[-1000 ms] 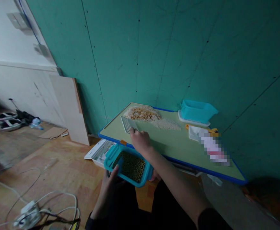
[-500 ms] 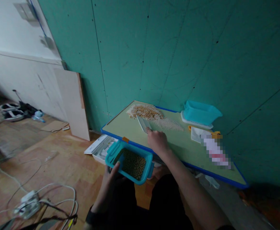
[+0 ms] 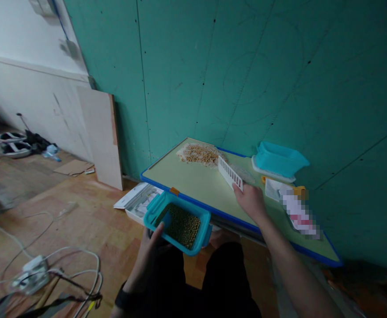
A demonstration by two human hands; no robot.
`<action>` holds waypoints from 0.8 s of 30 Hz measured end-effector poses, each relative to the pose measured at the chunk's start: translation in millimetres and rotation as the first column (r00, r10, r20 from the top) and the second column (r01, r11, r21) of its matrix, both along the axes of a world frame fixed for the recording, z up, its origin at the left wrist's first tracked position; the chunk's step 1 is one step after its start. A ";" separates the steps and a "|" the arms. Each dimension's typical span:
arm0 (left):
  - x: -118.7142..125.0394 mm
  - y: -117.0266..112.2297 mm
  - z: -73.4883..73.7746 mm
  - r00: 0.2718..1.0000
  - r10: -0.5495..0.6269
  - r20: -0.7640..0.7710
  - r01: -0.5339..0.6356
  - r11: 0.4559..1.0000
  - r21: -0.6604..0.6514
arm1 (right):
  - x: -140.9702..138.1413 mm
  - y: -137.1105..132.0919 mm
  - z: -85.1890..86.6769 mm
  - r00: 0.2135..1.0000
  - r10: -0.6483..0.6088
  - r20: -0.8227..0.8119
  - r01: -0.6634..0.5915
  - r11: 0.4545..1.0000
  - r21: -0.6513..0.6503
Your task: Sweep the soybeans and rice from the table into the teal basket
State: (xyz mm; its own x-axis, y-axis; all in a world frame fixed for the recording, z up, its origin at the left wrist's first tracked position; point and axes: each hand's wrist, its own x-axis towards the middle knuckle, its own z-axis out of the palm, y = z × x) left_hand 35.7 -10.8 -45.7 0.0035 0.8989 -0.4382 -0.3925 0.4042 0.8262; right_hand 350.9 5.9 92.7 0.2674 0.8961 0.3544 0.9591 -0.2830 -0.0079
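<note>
Slotted scraper (image 3: 229,174): a flat white piece, probably plastic, with parallel slots in a row; we have it over the table (image 3: 176,171), at the right side of the bean pile (image 3: 200,154), and cannot tell whether its lower edge touches the surface.

Right hand (image 3: 252,202): grasping the near end of the slotted scraper, some fingers hidden from us.

Long axis: slanting from our grip away and to the left, so the scraper's far end points toward the right edge of the bean pile.

Bean pile: beyond our right hand and to its left, with that hand nearer than our left; round yellowish beans lie among fine pale grains in a low, uneven heap.

White grains (image 3: 245,173): a thin pale streak behind the slotted scraper, partly covered from our view.

Left hand (image 3: 149,244): gripping the blue tub (image 3: 193,252) at its near left side, thumb on the rim; the other fingers are out of our sight.

Blue tub: rectangular with rounded corners, near our side of the table; inside, we see small dark green beans (image 3: 176,218) beside round yellow beans (image 3: 192,229).

Table: smooth-looking, pale green top with a blue edge.

Second tub (image 3: 281,159): blue, flared walls, on a flat white piece (image 3: 269,175) near the green wall (image 3: 180,88).
</note>
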 end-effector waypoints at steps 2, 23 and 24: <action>0.9 -0.3 -1.2 1.000 0.005 0.003 -0.005 1.000 0.011 | 2.0 4.2 1.6 0.998 -0.009 -0.064 0.014 0.998 0.068; 2.0 -3.7 7.2 1.000 0.002 -0.013 -0.002 1.000 0.009 | -14.2 60.5 14.6 0.945 0.039 -0.326 0.012 0.988 0.154; 1.8 -3.8 7.7 1.000 0.003 -0.008 -0.003 1.000 0.006 | -13.2 61.8 14.1 0.939 0.058 -0.339 -0.001 0.986 0.165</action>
State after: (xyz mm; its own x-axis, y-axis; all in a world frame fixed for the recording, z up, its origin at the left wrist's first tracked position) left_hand 37.5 -14.6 -38.0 -0.0030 0.9014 -0.4329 -0.3870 0.3981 0.8317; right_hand 337.7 67.8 106.8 0.3716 0.8445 0.3856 0.8984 -0.2224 -0.3787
